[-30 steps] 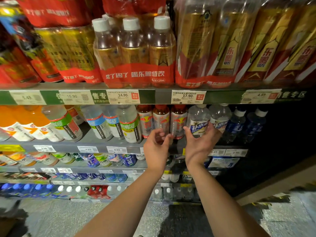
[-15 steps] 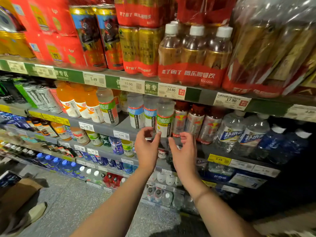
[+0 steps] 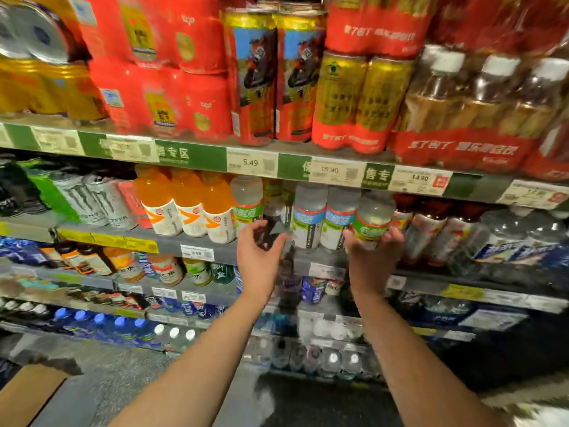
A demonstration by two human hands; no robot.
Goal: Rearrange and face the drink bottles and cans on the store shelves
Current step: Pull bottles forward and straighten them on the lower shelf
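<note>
I am cupping the green-label bottle (image 3: 371,221) on the middle shelf (image 3: 197,246) with my right hand (image 3: 374,257); my left hand (image 3: 260,257) is hanging released, empty. Next, I think, turning its label forward.

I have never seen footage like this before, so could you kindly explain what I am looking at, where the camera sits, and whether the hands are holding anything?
There is no machine here: a person wears one wide-angle camera on the head, so you look forward and down along their bare arms at store shelves. The picture is blurred by motion. The right hand is cupped around the base of a clear green-label bottle on the second shelf; whether it grips firmly is unclear. The left hand is open and empty, before a gap in that row. Left of the gap stand orange drink bottles; two blue-label bottles stand just right of it. Red and gold multipacks fill the shelf above.
</note>
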